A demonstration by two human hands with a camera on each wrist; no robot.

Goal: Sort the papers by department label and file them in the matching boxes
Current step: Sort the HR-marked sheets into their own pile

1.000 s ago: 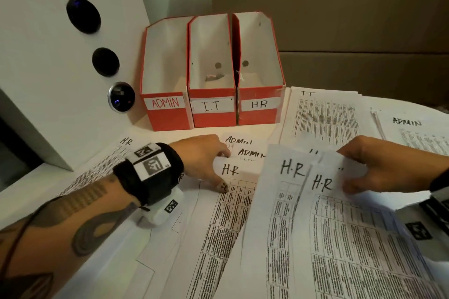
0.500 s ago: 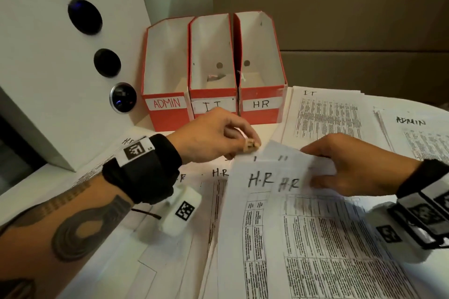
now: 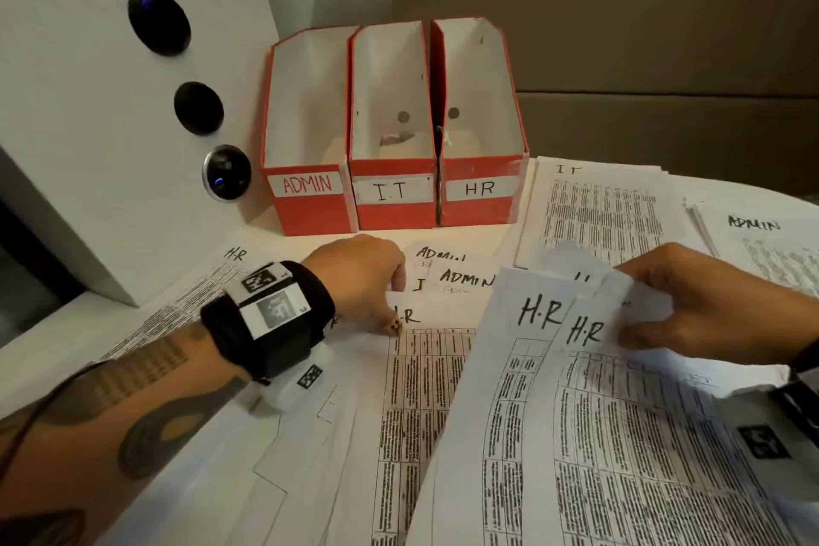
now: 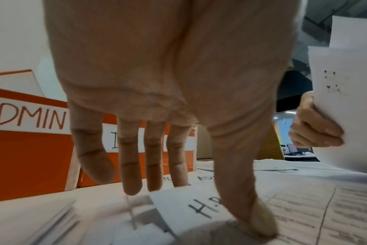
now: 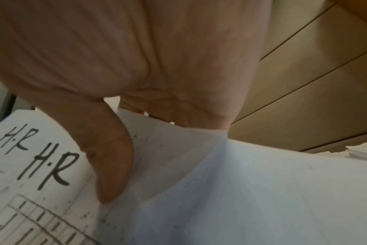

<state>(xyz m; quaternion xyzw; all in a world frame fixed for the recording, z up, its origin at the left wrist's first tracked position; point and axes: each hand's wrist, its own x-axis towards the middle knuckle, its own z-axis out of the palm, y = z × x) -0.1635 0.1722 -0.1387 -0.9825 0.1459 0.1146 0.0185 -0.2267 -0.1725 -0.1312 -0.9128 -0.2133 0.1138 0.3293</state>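
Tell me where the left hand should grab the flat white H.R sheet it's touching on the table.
Probably the white H.R sheet's top-left corner, coming from the red boxes' side. That corner lies free over the papers beneath, and the left hand already rests there, thumb on the sheet; the right hand holds the other white H.R sheets.

White table (image 3: 111,346) under papers (image 3: 421,412), boxes (image 3: 392,195)

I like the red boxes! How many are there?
3, side by side at the back of the table: the ADMIN box on the left, the I.T box in the middle, the HR box on the right.
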